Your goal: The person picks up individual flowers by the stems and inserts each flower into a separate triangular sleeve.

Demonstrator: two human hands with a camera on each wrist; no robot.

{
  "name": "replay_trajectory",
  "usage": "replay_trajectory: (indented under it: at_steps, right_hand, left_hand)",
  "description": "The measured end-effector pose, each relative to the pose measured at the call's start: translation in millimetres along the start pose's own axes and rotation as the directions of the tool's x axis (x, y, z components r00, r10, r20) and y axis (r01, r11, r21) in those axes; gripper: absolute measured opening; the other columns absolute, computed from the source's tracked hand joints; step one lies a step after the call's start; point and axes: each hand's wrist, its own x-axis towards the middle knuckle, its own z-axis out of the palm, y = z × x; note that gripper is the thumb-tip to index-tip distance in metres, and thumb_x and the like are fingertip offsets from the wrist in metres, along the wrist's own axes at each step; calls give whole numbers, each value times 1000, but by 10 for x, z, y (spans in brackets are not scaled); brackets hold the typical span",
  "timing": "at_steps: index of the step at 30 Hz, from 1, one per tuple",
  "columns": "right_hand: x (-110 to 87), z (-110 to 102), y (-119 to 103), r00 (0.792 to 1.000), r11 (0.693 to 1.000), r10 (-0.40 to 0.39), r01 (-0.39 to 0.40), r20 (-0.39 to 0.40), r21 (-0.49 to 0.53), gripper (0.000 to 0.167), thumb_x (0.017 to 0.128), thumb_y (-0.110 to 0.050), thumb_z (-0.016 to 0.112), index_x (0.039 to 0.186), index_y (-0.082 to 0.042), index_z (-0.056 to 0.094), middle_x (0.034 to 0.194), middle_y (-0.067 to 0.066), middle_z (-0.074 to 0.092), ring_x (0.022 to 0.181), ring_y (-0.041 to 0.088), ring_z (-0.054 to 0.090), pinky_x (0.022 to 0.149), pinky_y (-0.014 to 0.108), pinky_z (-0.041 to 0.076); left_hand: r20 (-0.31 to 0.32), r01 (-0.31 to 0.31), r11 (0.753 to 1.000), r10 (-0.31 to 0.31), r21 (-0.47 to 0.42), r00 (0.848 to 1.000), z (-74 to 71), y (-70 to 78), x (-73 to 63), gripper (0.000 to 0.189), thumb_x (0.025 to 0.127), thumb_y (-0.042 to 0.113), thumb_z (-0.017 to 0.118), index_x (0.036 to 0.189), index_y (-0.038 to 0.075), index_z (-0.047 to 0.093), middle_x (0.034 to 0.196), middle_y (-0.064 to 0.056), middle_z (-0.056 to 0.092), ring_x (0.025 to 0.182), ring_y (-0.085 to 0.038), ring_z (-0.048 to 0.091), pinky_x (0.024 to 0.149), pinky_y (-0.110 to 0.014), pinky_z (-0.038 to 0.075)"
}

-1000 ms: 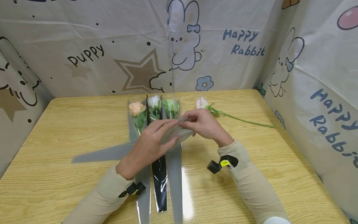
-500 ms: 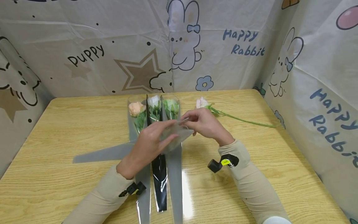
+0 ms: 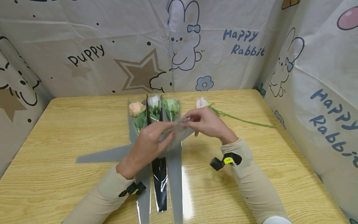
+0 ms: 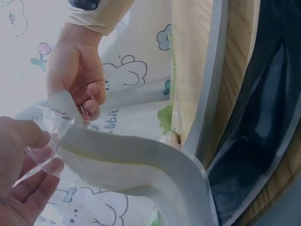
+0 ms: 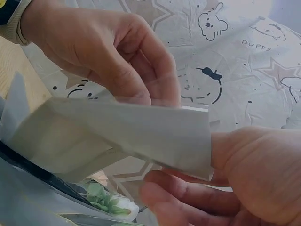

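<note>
A grey flower sleeve [image 3: 103, 153] with a clear front lies across the wrapped flowers, its narrow tail pointing left and its wide end raised between my hands. My left hand [image 3: 149, 141] pinches the clear film [image 4: 51, 136] at that end between thumb and fingers. Curled fingers of my right hand [image 3: 208, 123] hold the grey edge opposite; in the right wrist view this right hand [image 5: 263, 174] is partly behind the sleeve. Beneath are a peach rose [image 3: 136, 109], a white rose [image 3: 153, 101] and a green rose [image 3: 171, 106], each in its own sleeve.
A loose pale pink rose [image 3: 202, 102] lies beyond my right hand, its green stem [image 3: 246, 121] stretching right. The black sleeve [image 3: 160, 186] and grey sleeves run toward the near edge of the wooden table [image 3: 70, 124]. A printed cloth [image 3: 126, 40] stands around the back and sides.
My right hand has shifted slightly right, and the sleeve's tail has slid a little right with it. My left fingers have drawn closer together on the film.
</note>
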Motion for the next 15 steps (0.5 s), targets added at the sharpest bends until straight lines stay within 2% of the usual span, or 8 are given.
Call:
replay_trajectory:
  at_steps: [4, 7, 11, 15]
  right_hand:
    - [-12, -26, -19, 999, 1000, 2, -2, 49, -5, 18, 99, -23, 71, 114, -14, 76, 83, 7, 78, 60, 21, 70, 56, 38, 61]
    - [-28, -59, -21, 998, 1000, 6, -8, 67, 26, 22, 100, -19, 68, 119, -11, 73, 83, 9, 78, 65, 21, 73, 57, 38, 62]
    - [-42, -88, -33, 998, 998, 12, -15, 55, 56, 23, 99, -13, 67, 120, -7, 73, 85, 12, 78, 69, 20, 74, 59, 35, 63]
    - [-46, -92, -44, 999, 999, 19, -20, 26, 39, 19, 98, -11, 66, 114, -5, 74, 87, 13, 78, 69, 19, 74, 59, 34, 62]
  left_hand:
    - [-16, 4, 1000, -4, 22, 1000, -9, -17, -2, 32, 85, 6, 83, 116, 1, 74, 102, -13, 80, 88, -24, 76, 71, -35, 63]
    - [-8, 20, 999, -19, 28, 1000, -25, -22, -4, 34, 85, 8, 84, 116, 1, 74, 101, -13, 80, 88, -24, 76, 70, -35, 63]
    - [-5, 26, 999, -26, 38, 1000, -44, -22, 1, 36, 85, 13, 85, 117, 1, 74, 101, -13, 80, 90, -25, 77, 73, -37, 64]
    - [-17, 23, 999, -22, 45, 1000, -52, -20, 6, 37, 84, 16, 86, 116, 1, 74, 100, -13, 80, 89, -25, 77, 74, -37, 64]
